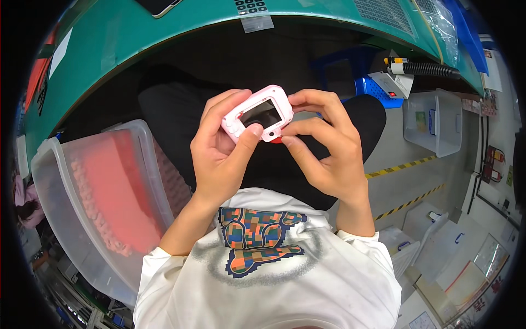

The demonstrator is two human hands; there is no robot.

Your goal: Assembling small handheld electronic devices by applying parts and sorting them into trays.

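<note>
A small pink-and-white toy camera [253, 102] with a dark screen and several round buttons is held above my lap, tilted up toward its right end. My left hand [222, 148] grips its left side, thumb pressed on the front below the screen, fingers behind. At the right end, the bent fingers of my right hand [329, 140] touch the edge and pinch the lower right corner. A small red piece [275, 140] shows under that corner beside my right fingertips; whether it belongs to the camera I cannot tell.
A green-topped table [203, 24] curves across the far side. On my left stands a clear plastic bin [57, 181] with pink-red contents. To the right are a blue stool [372, 88], a white box with a black hose [397, 82] and a clear tub [433, 129].
</note>
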